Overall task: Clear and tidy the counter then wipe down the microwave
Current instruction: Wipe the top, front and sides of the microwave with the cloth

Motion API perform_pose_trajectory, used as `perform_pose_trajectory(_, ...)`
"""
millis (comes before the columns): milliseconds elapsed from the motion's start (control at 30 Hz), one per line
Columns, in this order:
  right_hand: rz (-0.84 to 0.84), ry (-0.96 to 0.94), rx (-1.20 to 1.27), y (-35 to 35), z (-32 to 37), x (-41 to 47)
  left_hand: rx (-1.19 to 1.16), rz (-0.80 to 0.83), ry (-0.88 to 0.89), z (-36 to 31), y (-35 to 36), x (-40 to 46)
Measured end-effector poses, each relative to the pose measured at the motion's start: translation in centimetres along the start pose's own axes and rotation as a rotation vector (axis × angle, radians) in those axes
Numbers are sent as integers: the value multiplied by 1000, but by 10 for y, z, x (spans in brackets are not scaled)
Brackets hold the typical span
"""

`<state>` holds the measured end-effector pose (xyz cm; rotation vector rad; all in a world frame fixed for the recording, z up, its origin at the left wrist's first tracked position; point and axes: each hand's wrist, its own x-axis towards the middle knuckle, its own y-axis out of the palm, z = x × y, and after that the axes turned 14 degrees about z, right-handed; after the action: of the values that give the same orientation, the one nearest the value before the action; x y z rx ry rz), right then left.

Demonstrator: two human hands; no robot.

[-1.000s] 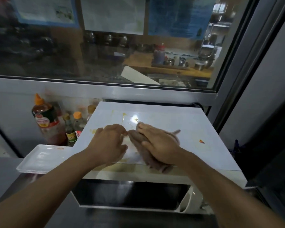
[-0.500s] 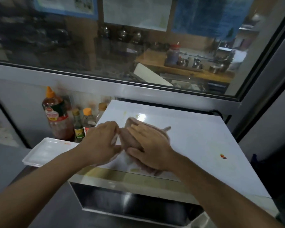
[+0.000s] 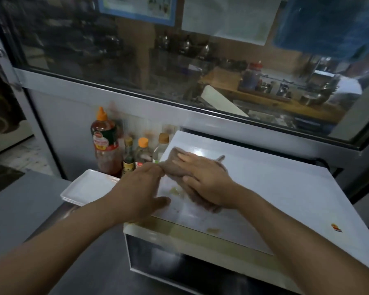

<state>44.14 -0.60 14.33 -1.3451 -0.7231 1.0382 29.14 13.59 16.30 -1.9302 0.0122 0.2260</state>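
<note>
A brown cloth point(image 3: 177, 165) is pressed flat on the white top of the microwave point(image 3: 275, 188), towards its left rear corner. The right hand point(image 3: 207, 179) is laid palm-down over it, fingers straight and spread, thumb stretched along the cloth's near edge. The cloth's left end is pinched by the fingertips of the left hand point(image 3: 141, 188), whose thumb is stretched out flat on the microwave top. Yellowish smears point(image 3: 176, 191) are seen on the white surface just between the two hands, and another patch lies nearer the front edge. A small red and yellow sticker point(image 3: 336, 227) is stuck near the right front corner. The microwave is set on a grey steel counter point(image 3: 30, 209), its dark door facing the person. Just to its left a white rectangular tray point(image 3: 87, 188) is placed, and behind that tray a tall red sauce bottle point(image 3: 104, 141) with an orange cap is stood beside three smaller bottles point(image 3: 143, 152). A glass window point(image 3: 179, 60) in a metal frame runs behind everything.
</note>
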Motion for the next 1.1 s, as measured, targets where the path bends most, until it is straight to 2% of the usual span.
perform_pose_trajectory(167, 41, 262, -27, -14, -25, 38, -88, -4, -31, 13, 1, -10)
perform_pose_trajectory(400, 76, 63, -111, 3, 50, 16, -219, -152, -31, 23, 4, -20)
perform_pose_trajectory(533, -75, 13, -144, 14, 79, -27, -248, -164, 4, 21, 4, -34)
perform_pose_trajectory(600, -77, -7, -149, 16, 75, -50, -251, -140, 15, 17, 6, -40)
perform_pose_trajectory(667, -15, 32, -118, 17, 59, -78, -241, -89, 14, 14, 8, -44)
perform_pose_trajectory(767, 20, 198, -84, 22, 32, -117, -254, -55, -5, 13, 12, -48)
perform_pose_trajectory(900, 48, 334, -70, 25, 52, -116, -333, -16, -14, 21, 13, -58)
perform_pose_trajectory(1000, 41, 305, -44, 25, 93, -84, -389, -32, -12, 26, 13, -65)
perform_pose_trajectory(1100, -9, 257, -121, 30, 125, -51, -404, -99, -15, 29, 16, -69)
